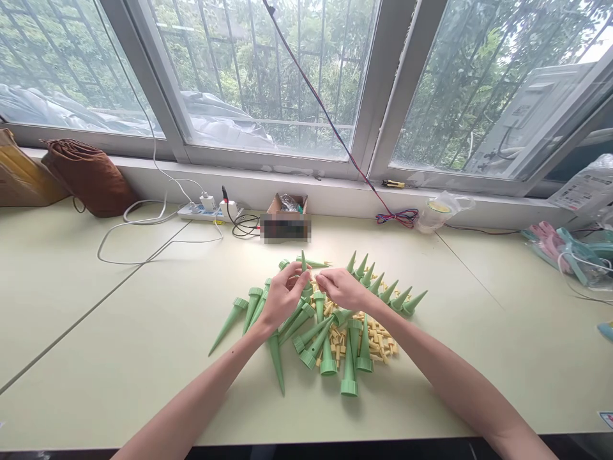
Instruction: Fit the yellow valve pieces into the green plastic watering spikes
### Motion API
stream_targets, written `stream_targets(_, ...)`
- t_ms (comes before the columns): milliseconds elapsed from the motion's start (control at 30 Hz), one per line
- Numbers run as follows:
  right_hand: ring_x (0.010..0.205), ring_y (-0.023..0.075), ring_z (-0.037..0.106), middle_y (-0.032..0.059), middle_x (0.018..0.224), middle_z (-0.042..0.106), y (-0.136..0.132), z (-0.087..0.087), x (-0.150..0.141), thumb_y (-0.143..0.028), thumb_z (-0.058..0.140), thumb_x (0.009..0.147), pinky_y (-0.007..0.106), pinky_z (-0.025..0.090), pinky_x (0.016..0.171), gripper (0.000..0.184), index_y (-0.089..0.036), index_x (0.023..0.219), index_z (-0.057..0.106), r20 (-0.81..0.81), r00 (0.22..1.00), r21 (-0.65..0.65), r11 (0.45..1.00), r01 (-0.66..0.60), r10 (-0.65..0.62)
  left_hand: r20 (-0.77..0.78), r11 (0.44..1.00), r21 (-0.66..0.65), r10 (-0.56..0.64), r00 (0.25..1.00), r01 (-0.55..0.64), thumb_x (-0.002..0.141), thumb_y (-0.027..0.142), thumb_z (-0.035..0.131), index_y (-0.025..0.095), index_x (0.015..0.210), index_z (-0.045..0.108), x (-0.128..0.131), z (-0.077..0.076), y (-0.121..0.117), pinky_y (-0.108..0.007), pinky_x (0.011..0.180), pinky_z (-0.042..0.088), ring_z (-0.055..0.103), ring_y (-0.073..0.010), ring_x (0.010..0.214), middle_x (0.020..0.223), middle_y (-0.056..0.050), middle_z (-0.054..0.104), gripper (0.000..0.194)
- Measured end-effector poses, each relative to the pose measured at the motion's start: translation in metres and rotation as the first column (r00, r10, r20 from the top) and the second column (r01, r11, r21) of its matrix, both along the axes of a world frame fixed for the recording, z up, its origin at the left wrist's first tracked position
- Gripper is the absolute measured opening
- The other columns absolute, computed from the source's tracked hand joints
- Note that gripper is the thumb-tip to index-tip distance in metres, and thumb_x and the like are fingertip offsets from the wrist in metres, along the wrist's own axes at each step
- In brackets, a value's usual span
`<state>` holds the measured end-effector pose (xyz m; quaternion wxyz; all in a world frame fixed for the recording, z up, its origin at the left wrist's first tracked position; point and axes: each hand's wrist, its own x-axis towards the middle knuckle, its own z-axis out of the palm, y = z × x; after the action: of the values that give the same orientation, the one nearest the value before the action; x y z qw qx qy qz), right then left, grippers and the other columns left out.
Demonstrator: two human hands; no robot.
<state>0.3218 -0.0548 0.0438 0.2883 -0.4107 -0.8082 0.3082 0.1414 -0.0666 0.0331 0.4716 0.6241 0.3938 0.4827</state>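
Observation:
My left hand (286,292) is closed around a green plastic watering spike (303,262), its pointed tip upward. Close beside it, my right hand (341,287) has its fingers pinched together; whatever they hold is too small or hidden to make out. Below both hands lies a loose heap of green cone-shaped spikes (349,361) with ribbed caps, pointing various ways. Among and under them are many small pale yellow plastic pieces (383,342). Behind my right wrist several more green spikes (383,282) stand upright in a row, tips up.
Along the window sill are a brown drawstring bag (89,177), a power strip (211,211) with white cables, a small cardboard box (286,220) and a coiled red-blue wire (397,218). Pink and teal plastic items (569,249) lie at the right. The table's front edge runs below my forearms.

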Motion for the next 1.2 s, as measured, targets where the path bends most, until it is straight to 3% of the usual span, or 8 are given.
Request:
stream_targets(167,0.053,0.01,0.042,-0.0036,0.056,0.047,-0.0002,0.0004,0.0004,-0.035,0.037,0.102,0.024,0.034,0.056,0.043,-0.018,0.064,0.049,-0.009,1.0,-0.022,0.999,0.026,-0.026,0.028,0.998,-0.062,0.022,0.999,-0.02,0.089,0.046,0.063,0.018,0.101,0.063,0.0005,0.0008,0.0002,-0.016,0.039,0.031,0.04,-0.0054,0.05,0.079,0.0,0.057,0.031)
stream_targets(267,0.057,0.0108,0.047,-0.0019,0.064,0.056,-0.0013,0.004,0.0011,-0.04,0.049,0.098,0.024,0.036,0.057,0.032,-0.017,0.078,0.058,-0.021,0.999,-0.028,0.999,0.046,-0.047,0.046,0.991,-0.126,0.055,0.997,-0.049,0.086,0.048,0.065,0.019,0.099,0.063,0.0009,0.0023,0.0003,-0.016,0.037,0.031,0.038,-0.0057,0.048,0.075,0.002,0.055,0.033)
stream_targets(367,0.062,0.0114,0.05,-0.0001,0.074,0.062,-0.0019,0.0065,0.0012,-0.035,0.062,0.091,0.024,0.039,0.059,0.019,-0.016,0.094,0.062,-0.037,0.999,0.009,0.999,0.038,-0.038,0.061,0.984,-0.171,0.067,0.996,-0.056,0.085,0.05,0.065,0.019,0.099,0.063,0.001,0.0029,0.0006,-0.016,0.037,0.031,0.036,-0.0055,0.047,0.072,0.003,0.054,0.034)
stream_targets(500,0.061,0.0108,0.048,-0.0009,0.071,0.059,-0.0011,0.0034,0.0002,-0.028,0.063,0.09,0.024,0.038,0.059,0.013,-0.016,0.088,0.062,-0.054,0.998,0.068,0.997,0.046,-0.043,0.065,0.983,-0.177,0.063,0.996,-0.051,0.085,0.05,0.065,0.019,0.096,0.062,0.0009,0.0012,0.001,-0.016,0.038,0.032,0.036,-0.0056,0.047,0.072,0.003,0.055,0.033)
stream_targets(800,0.052,0.0102,0.04,-0.0031,0.054,0.049,-0.0004,0.0007,0.0006,-0.027,0.047,0.096,0.025,0.033,0.055,0.036,-0.018,0.061,0.049,-0.044,0.995,0.041,0.995,0.087,-0.085,-0.037,1.0,0.006,0.001,0.999,-0.001,0.088,0.043,0.063,0.019,0.103,0.066,0.0003,-0.002,0.0002,-0.018,0.041,0.034,0.045,-0.0073,0.051,0.081,-0.002,0.061,0.029)
stream_targets(933,0.052,0.0104,0.037,-0.003,0.053,0.044,0.0011,0.0015,0.0016,-0.03,0.046,0.096,0.025,0.029,0.053,0.042,-0.019,0.055,0.041,-0.033,0.99,0.049,0.99,0.135,-0.134,-0.158,0.984,0.179,0.027,0.987,0.002,0.09,0.037,0.062,0.02,0.104,0.071,0.0005,-0.0012,-0.0014,-0.021,0.05,0.046,0.05,-0.0102,0.061,0.09,-0.004,0.064,0.024)
stream_targets(1033,0.052,0.0107,0.039,-0.0025,0.053,0.046,0.0031,0.0005,0.0028,-0.033,0.048,0.095,0.025,0.03,0.052,0.041,-0.018,0.056,0.045,-0.045,0.982,0.016,0.983,0.183,-0.182,-0.209,0.959,0.282,0.035,0.977,0.026,0.092,0.035,0.059,0.022,0.106,0.072,0.001,-0.0001,-0.0033,-0.023,0.055,0.052,0.053,-0.0106,0.065,0.104,-0.007,0.064,0.023)
stream_targets(1200,0.05,0.0109,0.043,-0.0024,0.052,0.048,0.0071,-0.0022,0.004,-0.034,0.047,0.094,0.025,0.033,0.051,0.039,-0.018,0.058,0.048,-0.119,0.962,-0.072,0.968,0.239,-0.247,-0.178,0.965,0.255,-0.01,0.984,0.056,0.092,0.032,0.057,0.024,0.113,0.072,0.0011,0.0032,-0.0053,-0.025,0.061,0.057,0.059,-0.0117,0.073,0.121,-0.009,0.057,0.027)
